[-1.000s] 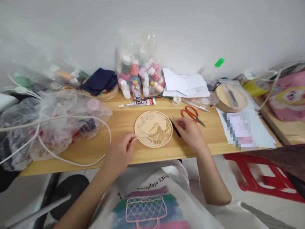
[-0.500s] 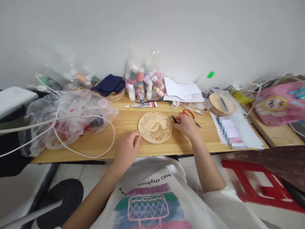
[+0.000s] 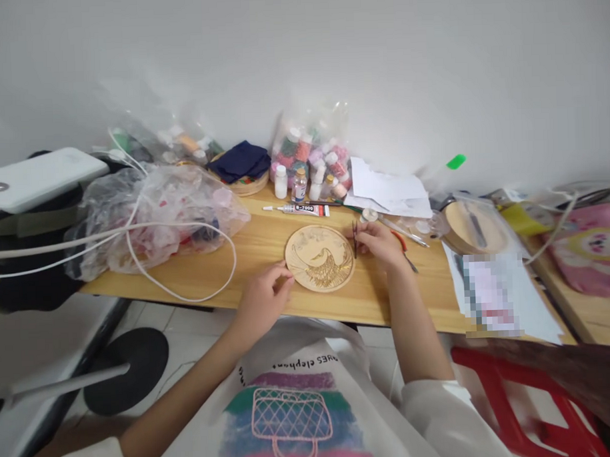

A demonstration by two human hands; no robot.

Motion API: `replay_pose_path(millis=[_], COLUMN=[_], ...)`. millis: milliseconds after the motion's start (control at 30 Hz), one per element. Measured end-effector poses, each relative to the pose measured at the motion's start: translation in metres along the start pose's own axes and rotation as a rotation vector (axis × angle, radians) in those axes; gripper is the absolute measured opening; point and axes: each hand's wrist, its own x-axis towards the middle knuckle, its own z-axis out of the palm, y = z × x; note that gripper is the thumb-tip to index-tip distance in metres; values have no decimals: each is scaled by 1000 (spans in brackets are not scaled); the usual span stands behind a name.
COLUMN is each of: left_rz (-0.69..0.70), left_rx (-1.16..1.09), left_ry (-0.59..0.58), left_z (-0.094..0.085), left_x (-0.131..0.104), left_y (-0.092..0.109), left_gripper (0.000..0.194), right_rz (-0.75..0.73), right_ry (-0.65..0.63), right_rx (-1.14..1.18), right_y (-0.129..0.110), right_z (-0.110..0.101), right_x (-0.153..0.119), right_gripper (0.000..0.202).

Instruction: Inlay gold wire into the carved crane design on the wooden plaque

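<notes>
A round wooden plaque with a bird-like design in gold lines and dots lies flat on the table in front of me. The fingers of my left hand are closed at its lower left rim. Just off the right rim, my right hand pinches slim black tweezers, their two prongs pointing up and down beside the plaque. Orange-handled scissors lie partly hidden beneath and behind that hand. Beyond the plaque rests a tube of B-7000 glue.
Small bottles and a bag of bead jars stand at the back. A crumpled plastic bag and looped white cable take up the left. Papers and a wooden disc in plastic lie right.
The view has shifted, moving the table's contents rightward in the picture. The tweezers in my right hand have swung more upright. My left hand stays at the plaque's rim.
</notes>
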Motion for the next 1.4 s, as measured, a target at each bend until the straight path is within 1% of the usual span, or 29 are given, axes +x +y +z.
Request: replay_pose_path(millis=[100,233,300,400,500,567,667,733,900,1000,1100,1267,1400], left_rz=[-15,55,160,398,582,629,607,580,571,551,507,343,258], left_rx=[-11,91,195,393,492,519,561,566,492,492,469,343,280], left_ry=[12,28,71,201,296,332,368,372,341,365,341,219,170], left_z=[5,11,12,13,14,15,18,20,23,22,21,21,21], left_x=[5,18,25,29,28,25,20,16,7,6,9,17,25], left_y=[2,1,-2,-6,-9,-10,-10,-8,-4,-5,-6,-6,-3], left_gripper=[13,11,9,10,11,10,8,8,10,9,10,11,11], right_rz=[97,185,200,193,163,133,77,30,-62,-69,-45,19,150], right_ry=[-11,57,126,224,248,246,241,209,161,138,149,280,224], right_rx=[45,80,90,113,196,257,307,299,149,86,100,121,141], right_y=[5,10,12,12,10,8,8,10,21,27,31,32,26], right_z=[-3,-9,-11,-14,-14,-13,-11,-9,-5,-3,-1,-1,-2], right_x=[-3,-1,1,3,3,2,2,2,6,9,12,12,8], right_gripper=[8,10,14,17,17,18,16,13,26,30,28,21,14])
